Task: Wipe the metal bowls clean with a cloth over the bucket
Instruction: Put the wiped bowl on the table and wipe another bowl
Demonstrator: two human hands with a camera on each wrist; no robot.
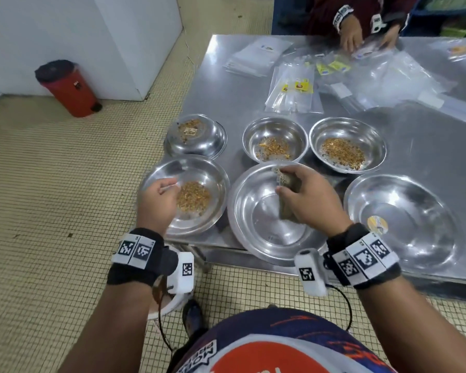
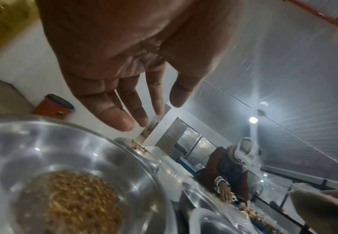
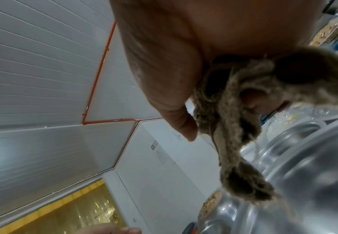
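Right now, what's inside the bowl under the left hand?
The bowl holds a patch of golden-brown crumbs at its centre. The left hand hovers open above and hides its near-left wall.

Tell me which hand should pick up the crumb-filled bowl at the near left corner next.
Left, probably. The left hand hovers open right over that crumb-filled bowl, fingers near its rim, holding nothing. The right hand grips the cloth above the clean middle bowl.

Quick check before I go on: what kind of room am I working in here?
Probably a food packing or prep room: a stainless steel table, clear labelled pouches being sorted by a second person, insulated white wall panels and a tiled floor.
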